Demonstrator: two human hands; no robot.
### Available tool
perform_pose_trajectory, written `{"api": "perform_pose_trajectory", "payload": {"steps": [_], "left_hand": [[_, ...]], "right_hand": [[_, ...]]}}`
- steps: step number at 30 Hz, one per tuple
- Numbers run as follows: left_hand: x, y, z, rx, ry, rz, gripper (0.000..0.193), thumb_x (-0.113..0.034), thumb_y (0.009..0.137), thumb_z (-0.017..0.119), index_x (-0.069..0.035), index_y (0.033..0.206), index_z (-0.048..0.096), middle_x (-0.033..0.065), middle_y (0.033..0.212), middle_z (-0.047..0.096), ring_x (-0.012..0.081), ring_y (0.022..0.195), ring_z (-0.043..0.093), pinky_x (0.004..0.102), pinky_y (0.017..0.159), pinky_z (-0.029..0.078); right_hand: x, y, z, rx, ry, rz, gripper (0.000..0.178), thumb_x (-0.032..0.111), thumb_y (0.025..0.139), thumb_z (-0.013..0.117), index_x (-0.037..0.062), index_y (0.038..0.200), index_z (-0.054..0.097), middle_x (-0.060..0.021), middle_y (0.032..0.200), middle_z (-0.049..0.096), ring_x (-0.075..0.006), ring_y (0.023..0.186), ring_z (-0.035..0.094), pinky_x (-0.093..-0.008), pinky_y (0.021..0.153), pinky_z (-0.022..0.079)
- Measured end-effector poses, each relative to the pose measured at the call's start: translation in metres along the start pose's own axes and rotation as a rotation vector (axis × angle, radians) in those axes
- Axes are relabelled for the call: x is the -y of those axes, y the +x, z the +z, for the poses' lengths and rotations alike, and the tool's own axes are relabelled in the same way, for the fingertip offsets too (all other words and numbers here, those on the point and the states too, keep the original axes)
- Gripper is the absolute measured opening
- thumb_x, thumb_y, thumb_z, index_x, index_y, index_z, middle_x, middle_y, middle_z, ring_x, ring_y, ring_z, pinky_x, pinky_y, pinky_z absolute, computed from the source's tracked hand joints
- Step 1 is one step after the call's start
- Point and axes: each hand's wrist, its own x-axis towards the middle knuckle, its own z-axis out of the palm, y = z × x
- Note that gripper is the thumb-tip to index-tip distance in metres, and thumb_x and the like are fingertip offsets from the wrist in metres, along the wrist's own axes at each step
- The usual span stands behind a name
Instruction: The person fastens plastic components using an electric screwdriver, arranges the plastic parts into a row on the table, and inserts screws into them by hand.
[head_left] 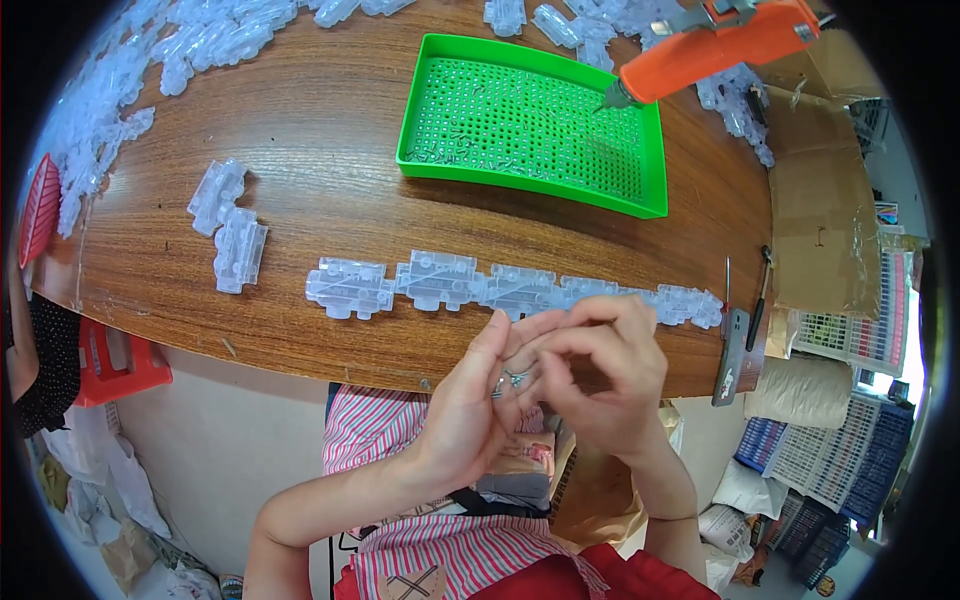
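Note:
My left hand (pixel 465 405) is cupped, palm up, in front of the table edge, with a few small metal screws (pixel 516 379) lying in it. Over that palm, my right hand (pixel 615 375) has its thumb and forefinger pinched together; whatever is between the tips is too small to make out. Just beyond my hands runs a row of several clear plastic housings (pixel 437 278), ribbed side up, the right ones partly behind my fingers. Two more clear housings (pixel 239 250) lie apart on the left.
A green perforated tray (pixel 530 192) with loose screws (pixel 455 150) stands beyond the row. An orange electric screwdriver (pixel 700 55) hangs above its right corner. Heaps of clear parts (pixel 215 45) cover the far edge. Hand tools (pixel 760 300) lie at right; a person's arm (pixel 22 310) shows at left.

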Motion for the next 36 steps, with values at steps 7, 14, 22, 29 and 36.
{"api": "perform_pose_trajectory", "payload": {"steps": [7, 14, 22, 29, 36], "left_hand": [[0.004, 0.001, -0.014, 0.029, 0.210, 0.083, 0.029, -0.027, 0.103, 0.056, 0.000, 0.112, 0.061, 0.0088, 0.108, 0.067, 0.0114, 0.098, 0.064, 0.0271, 0.091, 0.052], [0.011, 0.008, -0.023, -0.006, 0.324, 0.164, 0.026, -0.023, 0.101, 0.059, 0.001, 0.110, 0.063, 0.0056, 0.100, 0.069, 0.0091, 0.092, 0.065, 0.0238, 0.086, 0.053], [0.009, 0.011, -0.021, 0.035, 0.538, 0.324, 0.023, -0.020, 0.103, 0.056, 0.002, 0.107, 0.062, 0.0039, 0.096, 0.067, 0.0082, 0.090, 0.063, 0.0233, 0.084, 0.052], [0.008, 0.005, -0.028, 0.033, 0.449, 0.205, 0.030, -0.024, 0.106, 0.048, 0.002, 0.107, 0.062, 0.0071, 0.099, 0.068, 0.0112, 0.092, 0.065, 0.0265, 0.086, 0.053], [-0.009, -0.015, -0.019, -0.123, 0.132, -0.040, 0.040, -0.029, 0.108, 0.040, 0.005, 0.119, 0.058, 0.0163, 0.113, 0.067, 0.0197, 0.104, 0.066, 0.0324, 0.095, 0.053]], "right_hand": [[0.004, 0.005, -0.013, 0.094, -0.334, -0.159, 0.019, 0.009, 0.070, 0.074, 0.0111, 0.087, 0.066, -0.0011, 0.100, 0.061, -0.0213, 0.090, 0.057, -0.0379, 0.083, 0.035], [-0.004, 0.004, -0.014, 0.210, -0.069, -0.027, 0.015, 0.007, 0.081, 0.071, 0.0066, 0.095, 0.068, -0.0034, 0.100, 0.061, -0.0208, 0.093, 0.058, -0.0363, 0.084, 0.035], [0.003, -0.006, -0.007, 0.063, 0.477, 0.512, 0.008, 0.006, 0.082, 0.072, 0.0036, 0.090, 0.071, -0.0057, 0.097, 0.062, -0.0238, 0.091, 0.059, -0.0340, 0.086, 0.042], [-0.008, -0.002, -0.004, 0.094, 0.083, 0.169, 0.012, 0.007, 0.074, 0.076, 0.0095, 0.084, 0.070, -0.0040, 0.099, 0.063, -0.0222, 0.092, 0.058, -0.0344, 0.083, 0.040], [-0.034, -0.004, 0.019, -0.007, -0.154, -0.097, 0.019, 0.009, 0.071, 0.078, 0.0138, 0.088, 0.071, -0.0039, 0.107, 0.061, -0.0246, 0.098, 0.054, -0.0376, 0.085, 0.035]]}}
